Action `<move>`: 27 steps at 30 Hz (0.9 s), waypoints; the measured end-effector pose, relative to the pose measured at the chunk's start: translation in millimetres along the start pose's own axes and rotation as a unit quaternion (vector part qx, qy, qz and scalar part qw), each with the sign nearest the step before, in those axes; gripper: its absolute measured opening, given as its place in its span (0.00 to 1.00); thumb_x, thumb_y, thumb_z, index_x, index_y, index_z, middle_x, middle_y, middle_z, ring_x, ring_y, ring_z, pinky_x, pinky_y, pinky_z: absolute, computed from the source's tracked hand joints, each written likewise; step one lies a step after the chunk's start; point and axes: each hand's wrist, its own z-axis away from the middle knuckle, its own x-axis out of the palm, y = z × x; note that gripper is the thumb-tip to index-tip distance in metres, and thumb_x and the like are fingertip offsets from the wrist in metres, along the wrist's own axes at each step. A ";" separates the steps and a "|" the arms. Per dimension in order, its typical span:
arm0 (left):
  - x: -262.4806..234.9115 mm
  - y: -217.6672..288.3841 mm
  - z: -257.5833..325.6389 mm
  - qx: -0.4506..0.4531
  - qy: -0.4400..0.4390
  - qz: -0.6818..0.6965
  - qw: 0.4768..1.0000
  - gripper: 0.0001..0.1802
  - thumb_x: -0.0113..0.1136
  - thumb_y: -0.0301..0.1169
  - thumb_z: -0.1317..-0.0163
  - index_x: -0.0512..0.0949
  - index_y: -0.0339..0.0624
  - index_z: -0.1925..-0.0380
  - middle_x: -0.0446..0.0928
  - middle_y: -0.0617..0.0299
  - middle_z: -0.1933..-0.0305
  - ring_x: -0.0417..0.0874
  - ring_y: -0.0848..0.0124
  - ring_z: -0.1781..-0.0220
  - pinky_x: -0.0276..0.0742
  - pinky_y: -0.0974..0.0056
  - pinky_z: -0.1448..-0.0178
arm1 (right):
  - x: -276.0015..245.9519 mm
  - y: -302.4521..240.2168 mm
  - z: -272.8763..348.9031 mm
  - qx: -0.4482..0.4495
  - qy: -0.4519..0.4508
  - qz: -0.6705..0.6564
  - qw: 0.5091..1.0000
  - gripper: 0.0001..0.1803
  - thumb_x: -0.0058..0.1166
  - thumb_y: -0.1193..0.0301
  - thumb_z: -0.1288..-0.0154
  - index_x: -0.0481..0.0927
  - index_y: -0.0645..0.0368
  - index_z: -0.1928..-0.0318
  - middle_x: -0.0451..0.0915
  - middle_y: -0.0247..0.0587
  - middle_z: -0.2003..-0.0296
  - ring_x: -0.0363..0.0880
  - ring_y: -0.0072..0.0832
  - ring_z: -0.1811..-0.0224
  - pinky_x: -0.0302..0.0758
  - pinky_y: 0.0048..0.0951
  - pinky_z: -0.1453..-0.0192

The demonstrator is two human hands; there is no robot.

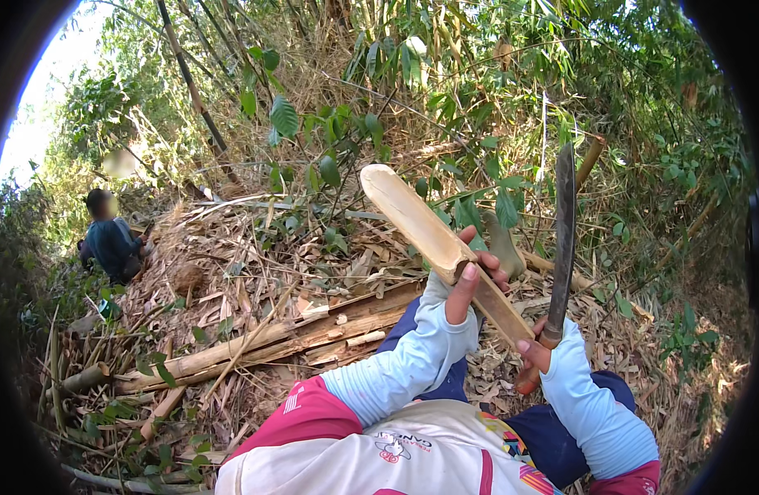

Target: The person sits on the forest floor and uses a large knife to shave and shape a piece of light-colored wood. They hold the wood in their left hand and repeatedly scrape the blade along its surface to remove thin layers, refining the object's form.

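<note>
Left hand [470, 280]: closed around a split bamboo slat [433, 239], near the middle of its length; the thumb lies over the front face, the fingers wrap behind.
Bamboo slat: pale, flat, held in the air in front of the body. It slants from upper left to lower right. Its upper end is rounded and free, above the dry leaves; its lower end comes down to the right hand.
Right hand [536, 355]: closed on the handle of a long knife [563, 239]; the fingers curl around the reddish grip, just beside the lower end of the slat.
Knife: dark blade, almost upright, the tip pointing up toward the green leaves. Blade and slat are close at the bottom and spread apart higher up, like a letter V.
Sleeves [404, 363]: light blue, both forearms come from the lower edge.
Split trunk [289, 338]: a long opened bamboo trunk lies on the ground to the left of the knees, with loose chips on it.
Ground [231, 256]: a slope covered by dry leaves and husks; thin stalks cross it.
Open room: free air above the slat's upper end and between the two hands; thick bushes close the right side and the top.
Other person [109, 239]: sits far at the left on the slope, well apart.
</note>
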 end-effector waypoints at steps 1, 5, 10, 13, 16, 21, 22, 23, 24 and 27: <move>-1.6 1.1 -0.3 0.004 -0.009 -0.004 1.000 0.37 0.59 0.38 0.34 0.52 0.41 0.32 0.75 0.58 0.57 0.78 0.65 0.56 0.79 0.56 0.50 | 0.4 -0.7 0.0 0.000 -0.001 0.002 1.000 0.20 0.63 0.75 0.43 0.64 0.60 0.57 0.74 0.39 0.80 0.75 0.28 0.87 0.75 0.28 0.87; -2.7 4.7 -1.0 0.021 -0.027 -0.004 0.999 0.38 0.58 0.38 0.34 0.50 0.42 0.31 0.74 0.56 0.55 0.78 0.65 0.55 0.78 0.56 0.48 | 3.3 -10.0 5.6 0.014 0.011 -0.008 1.000 0.20 0.64 0.75 0.45 0.65 0.59 0.59 0.74 0.38 0.77 0.75 0.24 0.81 0.75 0.26 0.79; -3.8 12.5 -4.9 0.032 -0.040 0.013 0.999 0.39 0.59 0.40 0.34 0.50 0.42 0.31 0.75 0.55 0.55 0.79 0.64 0.54 0.78 0.56 0.47 | 3.1 -8.7 8.0 0.001 0.020 -0.019 1.000 0.18 0.63 0.76 0.46 0.66 0.59 0.60 0.74 0.37 0.76 0.75 0.22 0.78 0.75 0.25 0.75; -6.8 19.1 -9.7 0.046 -0.039 0.006 0.998 0.40 0.59 0.42 0.35 0.49 0.42 0.31 0.75 0.54 0.55 0.79 0.63 0.53 0.78 0.55 0.47 | 1.8 -7.4 8.2 -0.003 0.030 0.000 1.000 0.18 0.63 0.76 0.45 0.66 0.59 0.60 0.74 0.37 0.77 0.75 0.22 0.79 0.75 0.25 0.76; -5.4 31.0 -12.0 0.064 -0.039 -0.002 0.997 0.40 0.59 0.42 0.35 0.48 0.41 0.31 0.75 0.54 0.55 0.79 0.63 0.54 0.79 0.55 0.48 | 1.3 -4.0 7.2 -0.016 0.029 0.012 0.999 0.18 0.62 0.76 0.45 0.66 0.60 0.59 0.74 0.38 0.77 0.74 0.23 0.81 0.74 0.26 0.79; 4.2 47.4 -5.0 0.074 -0.029 -0.031 0.996 0.39 0.58 0.37 0.34 0.48 0.44 0.30 0.74 0.56 0.58 0.78 0.63 0.55 0.79 0.51 0.49 | 5.8 -6.2 10.7 -0.012 0.021 0.037 0.999 0.19 0.63 0.76 0.44 0.65 0.60 0.59 0.73 0.38 0.80 0.72 0.24 0.87 0.71 0.26 0.87; 6.7 46.8 -3.2 0.074 -0.030 -0.042 0.996 0.39 0.58 0.35 0.35 0.47 0.44 0.30 0.74 0.56 0.58 0.79 0.63 0.56 0.80 0.51 0.50 | 6.3 -4.5 11.0 -0.019 0.020 0.033 0.999 0.19 0.63 0.76 0.44 0.65 0.59 0.59 0.72 0.37 0.80 0.72 0.23 0.87 0.70 0.25 0.87; 9.0 45.3 -1.2 0.074 -0.032 -0.054 0.995 0.40 0.58 0.32 0.35 0.47 0.44 0.30 0.74 0.57 0.59 0.79 0.64 0.58 0.80 0.50 0.51 | 6.8 -0.2 11.3 -0.025 0.018 0.029 0.999 0.19 0.64 0.76 0.44 0.64 0.59 0.59 0.72 0.37 0.81 0.72 0.23 0.87 0.70 0.25 0.88; 10.1 43.7 0.4 0.074 -0.033 -0.065 0.995 0.40 0.58 0.30 0.36 0.46 0.44 0.30 0.74 0.57 0.60 0.79 0.64 0.59 0.81 0.50 0.52 | 7.4 2.1 12.5 -0.032 0.017 0.025 0.999 0.20 0.64 0.75 0.44 0.64 0.59 0.59 0.72 0.36 0.81 0.72 0.22 0.87 0.69 0.25 0.88; 10.7 38.2 5.7 0.047 -0.060 -0.076 0.994 0.42 0.59 0.25 0.39 0.45 0.45 0.30 0.74 0.57 0.62 0.80 0.66 0.63 0.82 0.52 0.56 | 7.6 2.6 15.3 -0.028 -0.011 0.045 0.999 0.20 0.66 0.73 0.44 0.65 0.58 0.60 0.73 0.34 0.81 0.71 0.21 0.87 0.67 0.23 0.87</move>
